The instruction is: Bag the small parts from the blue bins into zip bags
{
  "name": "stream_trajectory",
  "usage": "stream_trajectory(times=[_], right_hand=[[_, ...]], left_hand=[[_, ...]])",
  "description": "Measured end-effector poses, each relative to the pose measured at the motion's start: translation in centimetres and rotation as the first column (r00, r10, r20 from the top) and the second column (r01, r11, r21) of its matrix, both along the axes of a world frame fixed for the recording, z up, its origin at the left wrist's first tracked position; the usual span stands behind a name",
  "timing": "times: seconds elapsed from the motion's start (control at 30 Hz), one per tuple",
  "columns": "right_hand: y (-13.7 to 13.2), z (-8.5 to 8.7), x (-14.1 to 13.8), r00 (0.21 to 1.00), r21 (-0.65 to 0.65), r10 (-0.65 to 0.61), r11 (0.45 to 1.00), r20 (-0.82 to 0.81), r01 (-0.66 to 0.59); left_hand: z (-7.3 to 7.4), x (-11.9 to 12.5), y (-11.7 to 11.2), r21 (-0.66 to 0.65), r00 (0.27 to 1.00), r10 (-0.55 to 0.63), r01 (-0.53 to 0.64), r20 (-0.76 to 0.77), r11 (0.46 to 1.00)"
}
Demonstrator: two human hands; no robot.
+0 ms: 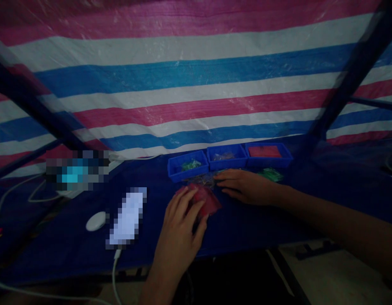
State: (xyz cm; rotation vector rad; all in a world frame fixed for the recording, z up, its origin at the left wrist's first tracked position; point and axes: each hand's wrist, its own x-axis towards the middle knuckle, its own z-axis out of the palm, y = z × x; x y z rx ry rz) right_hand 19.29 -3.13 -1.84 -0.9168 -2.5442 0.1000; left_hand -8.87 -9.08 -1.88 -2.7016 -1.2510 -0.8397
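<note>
My left hand has its fingers curled over a thin red plastic bag on the blue table. The thumb lies at the bag's near side, and part of the bag is hidden under the fingers. To the right, my right hand lies low over the table with its fingers stretched out. Its fingertips reach the edge of a loose pile of small clear and brownish pieces, too dim to name. Green pieces lie just beyond the right wrist.
Three blue bins stand at the back: one with green packets, one with pale pieces, one with a red stack. On the left are a blurred phone on a cable and a white round case. Striped sheeting hangs behind.
</note>
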Motion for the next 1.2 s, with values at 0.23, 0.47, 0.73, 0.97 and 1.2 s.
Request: stream_trajectory(times=[0.23,0.47,0.73,0.97,1.2], right_hand=[[0.4,-0.2,0.3,0.998,0.026,-0.032,0.999,-0.056,0.034],[0.6,0.1,0.4,0.981,0.065,-0.081,0.994,-0.178,0.093],[0.3,1.2,-0.1,0.884,0.038,-0.114,0.988,-0.452,0.147],[-0.7,1.5,-0.4,0.770,-0.071,-0.115,0.993,-0.628,0.090],[-0.7,1.4,-0.6,0.780,-0.104,-0.154,0.988,-0.607,0.114]], left_hand=[[-0.5,-0.7,-0.2,-0.039,0.996,0.077,-0.075,0.049,0.996],[1.0,-0.3,-0.9,0.017,0.991,0.048,-0.050,0.124,0.999],[3.5,4.9,3.3,-0.107,0.988,0.004,0.012,0.151,0.994],[3.7,7.1,6.9,-0.225,0.945,-0.074,0.151,0.317,0.963],[3.1,7.0,6.2,-0.116,0.906,-0.156,0.217,0.392,0.969]])
